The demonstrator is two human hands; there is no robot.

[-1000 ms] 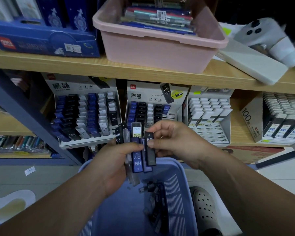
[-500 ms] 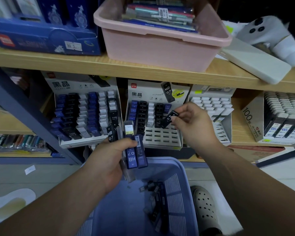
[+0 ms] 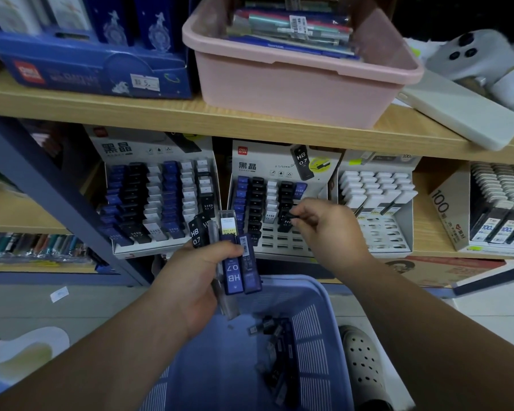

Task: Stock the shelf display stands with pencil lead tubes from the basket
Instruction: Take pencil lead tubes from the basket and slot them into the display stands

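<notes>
My left hand (image 3: 196, 280) grips a fan of several lead tubes (image 3: 233, 269), blue, black and clear, marked HB 0.7, above the blue basket (image 3: 312, 301). More loose tubes (image 3: 275, 345) lie in the basket's bottom. My right hand (image 3: 327, 226) pinches one black tube (image 3: 291, 215) at a slot of the middle display stand (image 3: 282, 161), in its black column. That stand's lower rows are bare slots. The left display stand (image 3: 158, 200) is nearly full of blue, black and white tubes.
A white-tube stand (image 3: 377, 197) and a box marked 100 (image 3: 448, 218) sit to the right on the same wooden shelf. Above, a pink tub (image 3: 294, 84), a blue box (image 3: 86, 69) and a white phone (image 3: 469, 54) overhang the shelf edge. A beige clog (image 3: 365, 363) is beside the basket.
My right hand took one black tube from the bundle in my left hand and carried it up to the middle stand, now at a slot. The left hand rose slightly.
</notes>
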